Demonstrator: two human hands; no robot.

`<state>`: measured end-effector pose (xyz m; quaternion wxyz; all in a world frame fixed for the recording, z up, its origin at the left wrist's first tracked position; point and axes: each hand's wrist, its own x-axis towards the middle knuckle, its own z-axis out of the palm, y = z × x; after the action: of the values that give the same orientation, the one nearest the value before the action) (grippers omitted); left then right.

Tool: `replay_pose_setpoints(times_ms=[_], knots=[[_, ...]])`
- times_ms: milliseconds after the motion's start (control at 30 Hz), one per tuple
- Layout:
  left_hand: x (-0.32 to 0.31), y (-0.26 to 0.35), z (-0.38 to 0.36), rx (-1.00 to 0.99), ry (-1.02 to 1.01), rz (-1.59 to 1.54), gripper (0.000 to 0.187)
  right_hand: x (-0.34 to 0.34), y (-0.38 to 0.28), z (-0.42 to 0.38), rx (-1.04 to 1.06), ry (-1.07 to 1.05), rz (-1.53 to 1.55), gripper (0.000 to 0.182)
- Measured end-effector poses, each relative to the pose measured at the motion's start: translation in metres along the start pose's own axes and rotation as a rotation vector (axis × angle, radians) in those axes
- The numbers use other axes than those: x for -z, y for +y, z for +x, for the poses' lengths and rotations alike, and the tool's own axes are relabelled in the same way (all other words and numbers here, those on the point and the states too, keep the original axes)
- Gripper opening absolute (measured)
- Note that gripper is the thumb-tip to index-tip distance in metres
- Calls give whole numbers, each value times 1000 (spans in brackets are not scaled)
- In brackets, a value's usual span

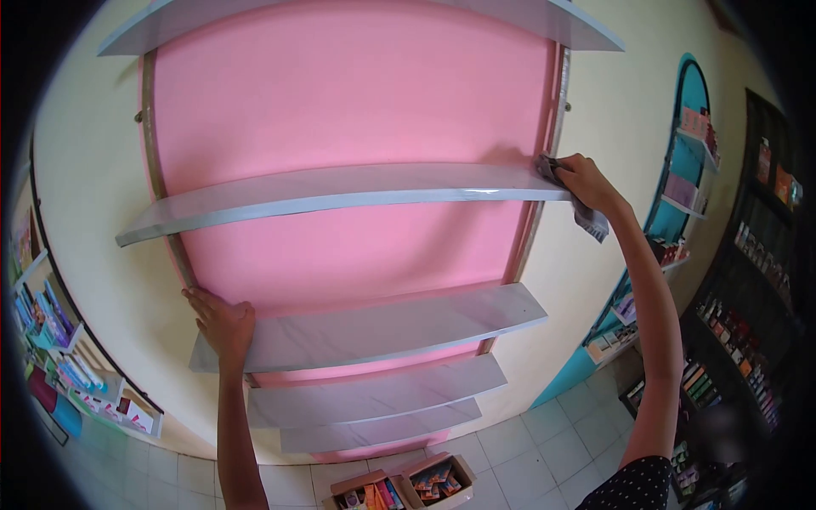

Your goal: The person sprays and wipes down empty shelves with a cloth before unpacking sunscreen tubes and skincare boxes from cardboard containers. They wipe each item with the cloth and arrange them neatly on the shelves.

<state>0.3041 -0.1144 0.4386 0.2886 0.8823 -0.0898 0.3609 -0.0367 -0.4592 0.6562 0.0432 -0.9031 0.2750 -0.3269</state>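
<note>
Shelves of pale marbled board, set against a pink back panel [340, 93], are what the hands are working over, and all five tiers stand bare. At the left, the left hand [223, 321] lies flat with fingers spread on the near left corner of the third shelf [382, 327], gripping nothing, apparently steadying. Across to the right, the right hand [586, 183] is closed around a grey cloth [586, 217] pressed to the far right end of the second shelf [340, 191], a loose tail hanging below the wrist. Judging by that position, the wiping has reached this tier's right end; whether the lower tiers or the top shelf [544, 17] are already wiped cannot be told, since no dust shows. The top shelf is cut off by the frame, the lowest tiers overlap, and the floor boxes [408, 486] show only blurred packets.
</note>
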Motion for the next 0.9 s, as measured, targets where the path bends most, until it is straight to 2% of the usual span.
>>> replay_pose_setpoints(times_ms=[167, 333, 400, 467, 600, 733, 900], knots=[[5, 3, 0, 26, -2, -11, 85, -5, -14, -1, 139, -14, -35, 24], [2, 2, 1, 24, 1, -6, 87, -20, -71, -3, 228, -104, 69, 20], [3, 1, 0, 8, 8, -24, 88, -32, -107, -1, 237, -161, 72, 21], [4, 2, -1, 37, 2, -22, 89, -45, -136, 1, 402, -138, 196, 22], [6, 2, -3, 31, -10, -66, 91, -73, -204, 14, 528, -225, 165, 24], [8, 3, -2, 33, -16, -82, 93, -102, -287, 13, 613, -245, 293, 29], [13, 5, -2, 81, -106, -83, 96, -135, -376, 15, 772, -267, 395, 32]])
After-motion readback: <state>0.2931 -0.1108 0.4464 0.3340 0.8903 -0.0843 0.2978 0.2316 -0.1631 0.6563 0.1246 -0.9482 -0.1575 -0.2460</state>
